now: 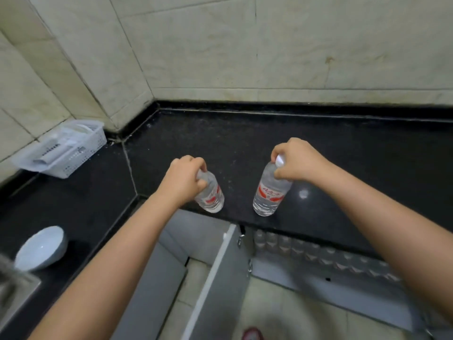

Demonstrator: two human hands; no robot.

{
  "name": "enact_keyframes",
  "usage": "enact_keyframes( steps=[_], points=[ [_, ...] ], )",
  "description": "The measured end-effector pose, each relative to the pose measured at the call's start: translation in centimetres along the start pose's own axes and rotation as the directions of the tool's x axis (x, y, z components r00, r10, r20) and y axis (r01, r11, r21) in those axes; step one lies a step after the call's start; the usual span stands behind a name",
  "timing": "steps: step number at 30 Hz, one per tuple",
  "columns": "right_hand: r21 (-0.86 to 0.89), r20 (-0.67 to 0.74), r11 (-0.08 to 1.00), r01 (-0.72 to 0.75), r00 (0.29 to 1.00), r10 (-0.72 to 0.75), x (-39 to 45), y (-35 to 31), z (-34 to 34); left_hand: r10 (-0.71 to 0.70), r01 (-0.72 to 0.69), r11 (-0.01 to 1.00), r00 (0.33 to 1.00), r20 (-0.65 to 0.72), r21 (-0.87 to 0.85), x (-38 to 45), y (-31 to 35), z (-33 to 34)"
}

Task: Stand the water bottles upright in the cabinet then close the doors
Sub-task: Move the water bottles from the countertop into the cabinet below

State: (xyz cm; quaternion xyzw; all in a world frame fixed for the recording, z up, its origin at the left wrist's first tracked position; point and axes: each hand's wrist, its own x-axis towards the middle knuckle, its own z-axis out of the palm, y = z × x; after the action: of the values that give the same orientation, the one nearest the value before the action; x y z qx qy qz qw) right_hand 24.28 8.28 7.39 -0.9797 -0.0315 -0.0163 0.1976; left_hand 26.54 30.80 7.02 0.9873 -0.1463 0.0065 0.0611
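Note:
Two clear water bottles with red labels stand near the front edge of the black countertop (245,143). My left hand (182,179) grips the top of the left bottle (212,196). My right hand (297,160) grips the neck and white cap of the right bottle (268,195). Below the counter the cabinet is open: a grey door (220,278) swings out toward me, and a row of several upright bottles (318,253) shows inside along the front of the shelf.
A white plastic basket (65,149) sits in the left corner against the tiled wall. A white bowl (40,247) rests on the counter at the left, beside a steel sink edge (14,298). The tiled floor (282,310) shows below.

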Motion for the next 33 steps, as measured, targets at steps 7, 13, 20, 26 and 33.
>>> enact_keyframes(
  steps=[7,13,20,26,33],
  points=[
    [-0.025,0.150,0.995,0.094,0.985,-0.089,-17.1,5.2,-3.0,0.158,-0.135,0.979,0.977,0.145,-0.155,-12.7,13.3,1.8],
    [-0.060,0.321,0.998,0.023,0.947,-0.003,-27.8,11.8,-0.8,0.324,-0.261,0.930,0.915,0.241,-0.260,-19.2,21.0,8.5],
    [-0.148,0.472,0.940,-0.306,0.814,0.339,-33.8,21.1,6.2,0.438,-0.360,0.899,0.767,0.469,-0.249,-18.6,27.7,19.6],
    [-0.158,0.404,0.831,-0.533,0.733,0.547,-33.7,30.2,14.6,0.482,-0.393,0.876,0.733,0.480,-0.280,-14.5,31.0,30.8],
    [-0.066,0.251,0.777,-0.627,0.743,0.621,-30.3,42.8,28.1,0.481,-0.374,0.872,0.775,0.410,-0.315,-8.9,35.9,47.4]
  ],
)
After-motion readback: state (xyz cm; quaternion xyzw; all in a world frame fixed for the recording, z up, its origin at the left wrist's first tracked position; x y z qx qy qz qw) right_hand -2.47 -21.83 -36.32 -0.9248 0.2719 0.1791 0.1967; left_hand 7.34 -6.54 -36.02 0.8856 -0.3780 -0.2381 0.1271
